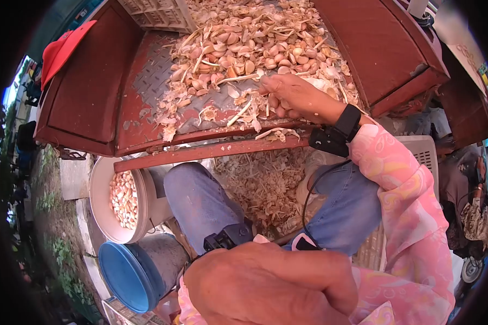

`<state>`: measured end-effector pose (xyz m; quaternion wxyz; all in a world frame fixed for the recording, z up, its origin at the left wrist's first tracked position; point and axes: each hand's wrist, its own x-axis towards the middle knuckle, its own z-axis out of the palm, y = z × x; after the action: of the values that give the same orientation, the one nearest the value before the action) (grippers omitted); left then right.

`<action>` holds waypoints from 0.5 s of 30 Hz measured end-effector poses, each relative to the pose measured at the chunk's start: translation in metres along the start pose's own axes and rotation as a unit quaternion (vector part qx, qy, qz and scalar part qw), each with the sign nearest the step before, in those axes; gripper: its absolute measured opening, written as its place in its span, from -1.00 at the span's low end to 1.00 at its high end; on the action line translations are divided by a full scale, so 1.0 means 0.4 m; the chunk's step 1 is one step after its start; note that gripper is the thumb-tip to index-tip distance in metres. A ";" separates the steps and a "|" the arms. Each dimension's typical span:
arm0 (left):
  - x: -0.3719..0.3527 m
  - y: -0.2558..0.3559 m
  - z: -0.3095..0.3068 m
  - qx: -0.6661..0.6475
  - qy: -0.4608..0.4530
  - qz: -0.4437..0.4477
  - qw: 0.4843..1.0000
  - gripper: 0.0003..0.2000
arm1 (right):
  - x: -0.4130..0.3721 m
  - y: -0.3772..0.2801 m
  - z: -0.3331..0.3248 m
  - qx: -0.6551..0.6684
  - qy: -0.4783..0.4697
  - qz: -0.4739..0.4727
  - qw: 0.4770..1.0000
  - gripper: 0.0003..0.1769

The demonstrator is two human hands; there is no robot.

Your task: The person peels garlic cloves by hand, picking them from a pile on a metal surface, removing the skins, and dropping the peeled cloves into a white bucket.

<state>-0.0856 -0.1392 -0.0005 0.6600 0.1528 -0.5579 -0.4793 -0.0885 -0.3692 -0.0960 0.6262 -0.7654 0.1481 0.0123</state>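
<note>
My right hand (295, 97) is over the front edge of a heap of garlic cloves (249, 51), its fingers curled in. Whatever it holds is hidden beneath the fingers. A dry garlic stalk (238, 79) lies just left of its fingertips, among loose papery skins (249, 111). Very near the camera, my left hand (271, 284) shows its back and a bent finger. It looks closed, and its fingertips and anything in them are out of sight.
The heap lies on a red metal bed (141, 108) with raised sides and a front bar (217, 153). To the left stand a white bucket (100, 189) of peeled cloves and a blue-lidded bucket (126, 276). Skins (265, 189) cover the ground between my knees. A crate (160, 13) sits at the back.
</note>
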 end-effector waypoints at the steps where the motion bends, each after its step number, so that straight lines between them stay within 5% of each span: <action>1: -0.005 0.025 0.063 -0.011 0.056 -0.031 0.998 -0.89 | -0.001 -0.006 0.002 0.071 0.018 0.025 0.997 -0.51; 2: 0.034 0.067 0.072 -0.008 0.065 -0.029 0.997 -0.89 | 0.000 -0.004 0.001 0.141 0.038 0.050 0.988 -0.47; 3: 0.087 0.110 0.063 -0.152 0.099 -0.358 0.916 -0.91 | 0.008 0.005 -0.011 0.161 0.021 0.047 0.986 -0.39; 4: 0.109 0.132 0.054 -0.281 0.116 -0.637 0.708 -0.92 | 0.012 0.008 -0.017 0.161 0.017 0.050 0.986 -0.39; 6: 0.073 0.114 0.037 -0.407 0.098 -0.599 0.683 -0.93 | 0.013 0.013 -0.022 0.177 0.027 0.038 0.983 -0.38; 9: 0.093 0.105 0.018 -0.389 0.048 -0.606 0.692 -0.96 | 0.013 0.014 -0.019 0.123 0.016 0.016 0.992 -0.37; 11: 0.124 0.106 -0.004 -0.285 -0.063 -0.673 0.680 -0.93 | 0.015 0.005 -0.019 0.098 0.021 0.012 0.995 -0.37; 15: 0.120 0.112 -0.017 -0.308 -0.097 -0.625 0.711 -0.90 | 0.030 0.015 -0.009 0.098 0.001 -0.014 0.995 -0.31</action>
<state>-0.0630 -0.1579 0.0587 0.1629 0.2076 -0.2173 -0.9398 -0.0789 -0.3763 -0.1034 0.6981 -0.7024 0.1385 -0.0123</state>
